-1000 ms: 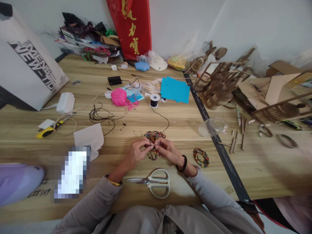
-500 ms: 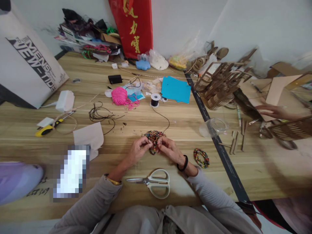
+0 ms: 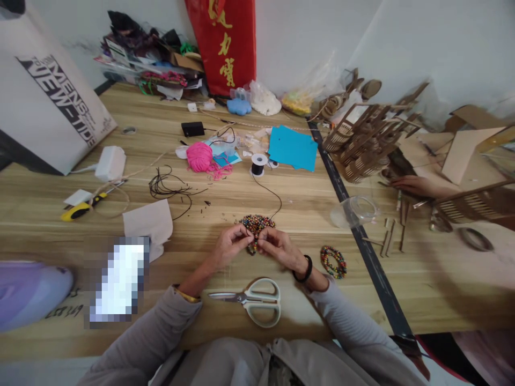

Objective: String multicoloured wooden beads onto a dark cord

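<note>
Beadwork fills the middle of the head view: the left hand (image 3: pixel 227 247) and the right hand (image 3: pixel 279 246) meet over the pale wooden table (image 3: pixel 281 198), and the fingers of both are pressed together, pinching a short strand of small multicoloured beads (image 3: pixel 253 247) that hangs between them. Just beyond the fingertips lies a loose heap of multicoloured beads (image 3: pixel 256 222), and a thin black cord (image 3: pixel 272 194) runs from it back to a small white spool of black cord (image 3: pixel 258 164). By the look of it, the step in hand is threading or knotting the strand; the end of the cord is too small to make out. The next move, as a judgement, calls for a fine, steady pinch that keeps the cord taut so that no bead slips off.

In the same view, white-handled scissors (image 3: pixel 251 304) lie near the wrists, and a finished multicoloured bead bracelet (image 3: pixel 333 261) rests just right of the right wrist. A ball of pink yarn (image 3: pixel 199 157) and a blue sheet of paper (image 3: pixel 292 148) lie farther back. At the right edge another person's hand (image 3: pixel 410 185) rests among laser-cut wooden frames (image 3: pixel 362 139).
</note>
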Motion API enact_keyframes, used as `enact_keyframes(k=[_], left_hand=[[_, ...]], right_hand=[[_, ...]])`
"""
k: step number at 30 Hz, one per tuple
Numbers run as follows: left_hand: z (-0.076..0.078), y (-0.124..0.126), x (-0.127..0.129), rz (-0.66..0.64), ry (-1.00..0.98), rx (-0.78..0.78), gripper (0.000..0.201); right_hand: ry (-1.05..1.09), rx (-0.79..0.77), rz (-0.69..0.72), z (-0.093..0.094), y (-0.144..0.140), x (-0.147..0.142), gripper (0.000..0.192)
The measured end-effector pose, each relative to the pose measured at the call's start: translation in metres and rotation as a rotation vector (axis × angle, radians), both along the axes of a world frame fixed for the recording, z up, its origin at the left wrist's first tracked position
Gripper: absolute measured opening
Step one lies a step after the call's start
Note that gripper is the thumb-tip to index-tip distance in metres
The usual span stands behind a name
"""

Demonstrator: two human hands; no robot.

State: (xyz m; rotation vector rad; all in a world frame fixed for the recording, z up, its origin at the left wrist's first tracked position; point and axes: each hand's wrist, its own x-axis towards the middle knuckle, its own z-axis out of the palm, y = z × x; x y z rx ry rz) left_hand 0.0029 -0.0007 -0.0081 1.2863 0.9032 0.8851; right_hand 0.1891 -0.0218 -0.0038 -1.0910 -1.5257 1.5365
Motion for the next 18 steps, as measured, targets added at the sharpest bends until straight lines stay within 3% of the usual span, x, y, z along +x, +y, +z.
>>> enact_keyframes(k=[8,18], left_hand=[[0.007,-0.001,0.001,-0.045,-0.030,-0.072,0.030],[-0.001,-0.003,0.003,-0.048,-0.024,-0.070,0.029]], right_hand=[[-0.182,0.101,0.084,0.006,-0.001,0.002,0.041],[-0.233,0.151,0.127,0.011,-0.001,0.002,0.035]])
